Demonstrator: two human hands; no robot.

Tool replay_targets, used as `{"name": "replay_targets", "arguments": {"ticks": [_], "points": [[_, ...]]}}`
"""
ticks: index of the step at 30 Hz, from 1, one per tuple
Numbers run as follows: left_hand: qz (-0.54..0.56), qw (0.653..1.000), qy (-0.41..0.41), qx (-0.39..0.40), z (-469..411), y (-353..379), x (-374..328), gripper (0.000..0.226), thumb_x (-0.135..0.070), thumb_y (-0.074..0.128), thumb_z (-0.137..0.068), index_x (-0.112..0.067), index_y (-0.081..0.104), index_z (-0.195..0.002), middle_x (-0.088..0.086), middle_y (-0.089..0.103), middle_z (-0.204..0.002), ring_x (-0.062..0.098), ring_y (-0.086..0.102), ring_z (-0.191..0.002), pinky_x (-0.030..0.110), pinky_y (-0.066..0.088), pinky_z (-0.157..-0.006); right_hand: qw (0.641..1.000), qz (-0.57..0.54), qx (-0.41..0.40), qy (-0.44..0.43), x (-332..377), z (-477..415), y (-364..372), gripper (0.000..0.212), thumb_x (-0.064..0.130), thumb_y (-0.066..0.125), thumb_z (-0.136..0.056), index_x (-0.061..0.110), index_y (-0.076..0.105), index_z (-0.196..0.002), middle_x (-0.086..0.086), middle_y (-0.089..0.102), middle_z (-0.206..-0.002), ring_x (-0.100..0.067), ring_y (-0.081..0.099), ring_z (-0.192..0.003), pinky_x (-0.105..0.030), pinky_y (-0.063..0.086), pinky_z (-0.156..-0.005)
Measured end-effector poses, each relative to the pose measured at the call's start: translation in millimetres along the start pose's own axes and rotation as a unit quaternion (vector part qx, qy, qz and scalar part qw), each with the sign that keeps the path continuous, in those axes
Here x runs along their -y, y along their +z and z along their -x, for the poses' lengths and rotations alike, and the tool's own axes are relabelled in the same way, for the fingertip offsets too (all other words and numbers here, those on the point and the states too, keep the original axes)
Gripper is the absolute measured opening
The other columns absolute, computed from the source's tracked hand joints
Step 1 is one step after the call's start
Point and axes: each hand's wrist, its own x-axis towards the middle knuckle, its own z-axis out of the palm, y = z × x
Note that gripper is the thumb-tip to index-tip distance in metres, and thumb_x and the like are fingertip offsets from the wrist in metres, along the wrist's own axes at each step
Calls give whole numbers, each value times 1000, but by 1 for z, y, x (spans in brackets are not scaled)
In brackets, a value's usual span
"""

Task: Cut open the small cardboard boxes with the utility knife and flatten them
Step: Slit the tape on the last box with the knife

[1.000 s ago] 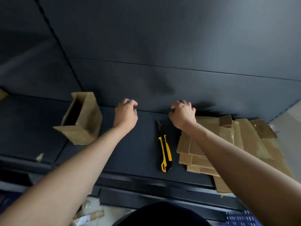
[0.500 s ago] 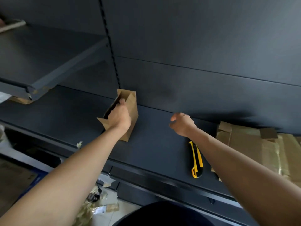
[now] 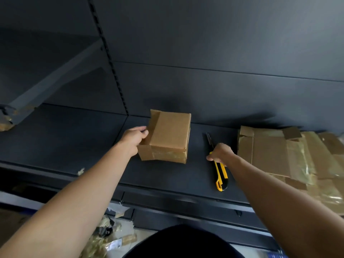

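I see the box [image 3: 169,135] lying on its side on the dark shelf [image 3: 83,146], plain brown, clear tape along its near edge, its left end open with the flaps loose. My left hand [image 3: 133,139] grips that open end, fingers curled on a flap. Half a second ago the box stood upright farther left; now it sits mid-shelf, near the knife [image 3: 220,174]. My right hand [image 3: 221,152], which hung in the air then, now curls over the yellow knife, beside the flattened cardboard [image 3: 279,151].
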Motion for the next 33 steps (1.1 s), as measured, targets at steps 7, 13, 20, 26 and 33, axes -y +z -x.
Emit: {"name": "replay_targets", "arguments": {"ticks": [7, 13, 20, 26, 33], "points": [[-34, 998, -32, 35, -5, 4, 35, 31, -10, 59, -92, -17, 61, -123, 8, 64, -116, 27, 59, -106, 39, 50, -89, 997, -74, -11, 12, -8, -7, 16, 11, 4, 61, -79, 3, 54, -87, -11, 56, -84, -22, 56, -73, -26, 43, -58], [-369, 894, 175, -184, 5, 16, 12, 20, -21, 57, -93, -14, 60, -111, 10, 53, -123, 31, 53, -109, 41, 41, -95, 900, -430, 63, 12, 10, -12, -1, 9, -2, 56, -77, -3, 57, -85, -13, 53, -71, -25, 56, -67, -31, 45, -65], [-617, 775, 137, -13, 51, 79, 8, 117, -87, 46, -64, -8, 23, -147, 21, 23, -152, 42, 28, -135, 59, 28, -105, 884, -453, 113, -4, 27, -17, -11, 22, 8, 58, -83, 5, 57, -105, -10, 48, -92, -25, 51, -89, -33, 43, -90], [-629, 772, 86, 27, 46, 91, 7, 130, -71, 65, -61, -1, -2, -148, 21, 10, -153, 43, 24, -133, 57, 32, -102, 906, -411, 105, 7, 17, -19, -16, 17, 19, 63, -85, 6, 57, -94, -11, 54, -89, -24, 54, -79, -35, 44, -74], [-299, 916, 62, 260, 29, 45, -23, 66, -50, 71, -53, -14, 59, -108, 3, 66, -100, 18, 63, -83, 32, 51, -71, 859, -497, 109, -55, 11, -17, -39, 21, 32, 62, -86, 11, 60, -84, -5, 51, -70, -17, 46, -58, -30, 37, -55]]}}
